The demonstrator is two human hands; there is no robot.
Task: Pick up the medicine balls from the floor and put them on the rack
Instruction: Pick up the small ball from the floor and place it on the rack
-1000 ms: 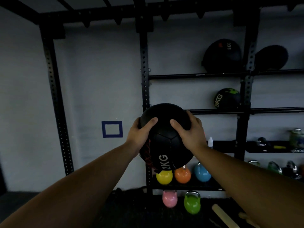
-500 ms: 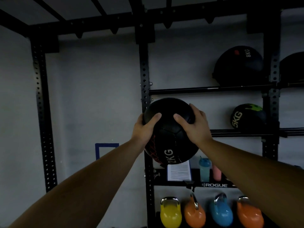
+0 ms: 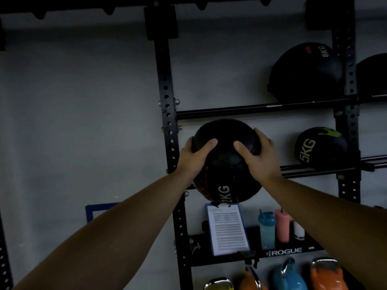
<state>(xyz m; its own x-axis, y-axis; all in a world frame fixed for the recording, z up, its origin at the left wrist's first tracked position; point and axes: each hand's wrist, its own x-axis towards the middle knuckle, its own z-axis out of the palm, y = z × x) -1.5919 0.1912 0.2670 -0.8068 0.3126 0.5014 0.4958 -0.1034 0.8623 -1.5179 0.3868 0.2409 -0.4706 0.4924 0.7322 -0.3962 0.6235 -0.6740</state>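
clipboard (image 3: 227,230), blue bottle (image 3: 267,231), pink bottle (image 3: 282,225), coloured kettlebells (image 3: 288,277) below.

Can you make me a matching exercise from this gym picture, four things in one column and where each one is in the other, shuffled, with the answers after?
Column one:
1. 2KG ball
2. 5KG ball
3. 8KG ball
4. clipboard

Column two:
A. on the top rail, upper right
B. leaning on the shelf marked ROGUE, beside the bottles
C. held between the left hand and right hand
D. on the middle rail, right of the held ball

Pairs: 1-C, 2-D, 3-A, 4-B
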